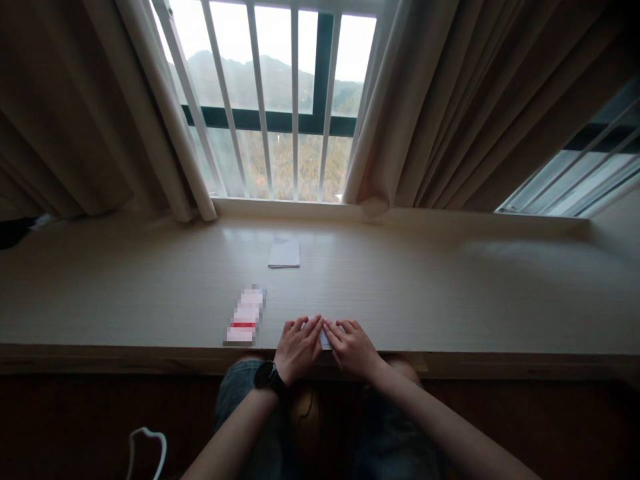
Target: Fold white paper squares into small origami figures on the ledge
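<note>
My left hand (299,347) and my right hand (351,347) lie side by side at the near edge of a pale wooden ledge (450,293). Their fingers are stretched flat and press down on a small white piece of paper (325,340), of which only a sliver shows between them. A black watch (267,377) sits on my left wrist. Farther back on the ledge lies a small folded white paper (284,253).
A blurred-out white and red card (245,316) lies left of my hands. A barred window (275,100) with beige curtains (450,100) stands behind the ledge. My knees in jeans are below the ledge. A white cable (145,447) loops at the lower left.
</note>
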A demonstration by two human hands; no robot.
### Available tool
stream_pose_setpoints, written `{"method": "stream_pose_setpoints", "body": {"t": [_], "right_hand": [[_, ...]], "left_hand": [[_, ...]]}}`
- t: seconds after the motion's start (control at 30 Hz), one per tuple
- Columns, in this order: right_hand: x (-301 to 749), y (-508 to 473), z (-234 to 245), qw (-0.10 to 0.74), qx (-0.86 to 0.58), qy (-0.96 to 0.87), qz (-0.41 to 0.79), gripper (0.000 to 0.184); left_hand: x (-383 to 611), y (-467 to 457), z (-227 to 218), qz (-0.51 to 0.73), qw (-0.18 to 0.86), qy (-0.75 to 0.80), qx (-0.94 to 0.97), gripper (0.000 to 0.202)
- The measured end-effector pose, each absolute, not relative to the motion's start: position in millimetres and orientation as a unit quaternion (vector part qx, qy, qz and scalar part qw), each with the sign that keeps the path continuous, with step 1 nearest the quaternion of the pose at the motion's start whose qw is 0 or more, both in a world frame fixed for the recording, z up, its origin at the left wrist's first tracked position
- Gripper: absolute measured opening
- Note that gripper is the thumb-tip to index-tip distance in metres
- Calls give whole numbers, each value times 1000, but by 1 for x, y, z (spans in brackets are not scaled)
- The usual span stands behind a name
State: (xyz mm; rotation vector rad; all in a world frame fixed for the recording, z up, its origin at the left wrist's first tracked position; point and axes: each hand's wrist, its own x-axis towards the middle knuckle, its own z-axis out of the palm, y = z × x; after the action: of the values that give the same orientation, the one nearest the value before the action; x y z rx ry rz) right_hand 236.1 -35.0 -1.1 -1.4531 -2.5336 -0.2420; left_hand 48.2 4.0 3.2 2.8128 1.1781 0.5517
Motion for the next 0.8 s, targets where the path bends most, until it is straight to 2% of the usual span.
{"method": "stream_pose_setpoints", "body": {"t": [0.23, 0.8], "right_hand": [[238, -32, 0, 109, -475, -869, -88, 55], [278, -51, 4, 52, -394, -910, -121, 54]], "left_hand": [[51, 6, 5, 174, 28, 390, 904, 48], [51, 9, 8, 164, 24, 385, 908, 51]]}}
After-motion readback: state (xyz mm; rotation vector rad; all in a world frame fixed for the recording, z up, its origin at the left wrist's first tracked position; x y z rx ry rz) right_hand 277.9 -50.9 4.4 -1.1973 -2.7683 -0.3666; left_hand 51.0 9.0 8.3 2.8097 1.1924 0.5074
